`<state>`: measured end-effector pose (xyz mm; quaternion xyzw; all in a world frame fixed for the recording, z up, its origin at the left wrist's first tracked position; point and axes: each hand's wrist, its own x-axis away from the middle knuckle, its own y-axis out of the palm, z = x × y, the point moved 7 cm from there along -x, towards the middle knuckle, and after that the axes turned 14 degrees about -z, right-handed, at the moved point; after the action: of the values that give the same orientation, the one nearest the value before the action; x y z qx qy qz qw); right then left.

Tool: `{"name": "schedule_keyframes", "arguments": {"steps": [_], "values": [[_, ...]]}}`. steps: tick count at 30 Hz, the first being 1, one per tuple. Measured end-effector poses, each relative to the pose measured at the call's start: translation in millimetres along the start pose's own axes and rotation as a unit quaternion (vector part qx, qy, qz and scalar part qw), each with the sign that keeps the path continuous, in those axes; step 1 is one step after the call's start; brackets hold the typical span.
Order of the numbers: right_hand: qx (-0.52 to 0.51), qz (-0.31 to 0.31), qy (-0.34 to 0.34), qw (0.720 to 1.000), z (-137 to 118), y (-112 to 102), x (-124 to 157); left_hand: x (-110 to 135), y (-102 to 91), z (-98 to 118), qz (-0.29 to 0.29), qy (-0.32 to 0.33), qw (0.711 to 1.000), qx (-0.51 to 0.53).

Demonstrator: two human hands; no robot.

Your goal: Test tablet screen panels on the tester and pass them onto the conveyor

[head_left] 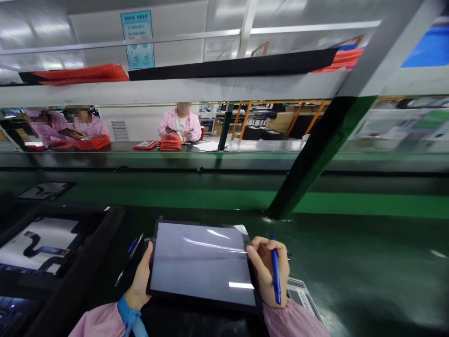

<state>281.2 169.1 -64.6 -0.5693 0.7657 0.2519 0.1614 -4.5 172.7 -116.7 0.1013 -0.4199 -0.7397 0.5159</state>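
Note:
A dark-framed tablet-like panel (201, 262) with a pale glossy screen is held just above the green bench. My left hand (140, 281) grips its left edge, thumb on the frame. My right hand (268, 274) grips its right edge, and a blue pen (276, 271) is tucked between the fingers of that hand, pointing down. Both wrists wear pink sleeves, the left one with a blue cuff strap.
A black tray (52, 243) with a white part lies at the left. Two pens (131, 255) lie beside the panel. A slanted metal post (315, 154) rises ahead. A paper sheet (303, 295) lies under my right wrist. People in pink coats (180, 124) work with red stacks across the conveyor.

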Motion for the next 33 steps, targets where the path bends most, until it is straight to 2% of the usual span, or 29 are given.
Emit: {"name": "schedule_keyframes", "arguments": {"steps": [2, 4, 6, 7, 10, 13, 16, 18, 21, 23, 26, 30, 33], "values": [[-0.022, 0.003, -0.003, 1.000, 2, -2, 0, 0, -0.6, 1, 0.006, 0.005, 1.000, 0.007], [0.010, 0.036, -0.026, 0.999, -2, -7, 3, 1, -2.0, 4, 0.023, 0.024, 0.999, 0.009], [0.116, 0.049, -0.083, 0.989, -15, -6, 7, 2, -4.0, 8, 0.045, 0.053, 0.998, 0.003], [0.181, 0.037, -0.116, 0.976, -24, 1, 9, 2, -4.6, 9, 0.050, 0.065, 0.997, -0.001], [0.319, -0.042, -0.184, 0.929, -39, 34, 13, 3, -5.3, 7, 0.047, 0.079, 0.996, -0.001], [0.371, -0.131, -0.185, 0.901, -40, 74, 14, 3, -3.9, 2, 0.033, 0.075, 0.997, 0.008], [0.398, -0.221, -0.182, 0.871, -40, 115, 22, 4, 1.4, -3, 0.009, 0.058, 0.998, 0.019], [0.398, -0.304, -0.210, 0.840, -43, 143, 37, 4, 3.3, -3, 0.008, 0.060, 0.997, 0.039], [0.368, -0.422, -0.266, 0.785, -48, 167, 62, 3, 3.2, 1, 0.015, 0.079, 0.995, 0.062], [0.343, -0.449, -0.278, 0.777, -48, 163, 67, 3, 2.0, 4, 0.015, 0.081, 0.994, 0.064], [0.347, -0.399, -0.248, 0.811, -42, 132, 48, 5, -1.7, 9, 0.017, 0.098, 0.994, 0.047], [0.362, -0.230, -0.186, 0.884, -37, 75, 9, 7, -6.6, 15, 0.027, 0.107, 0.994, 0.026], [0.325, -0.104, -0.144, 0.929, -35, 43, -4, 7, -9.7, 17, 0.039, 0.106, 0.993, 0.020]]}}
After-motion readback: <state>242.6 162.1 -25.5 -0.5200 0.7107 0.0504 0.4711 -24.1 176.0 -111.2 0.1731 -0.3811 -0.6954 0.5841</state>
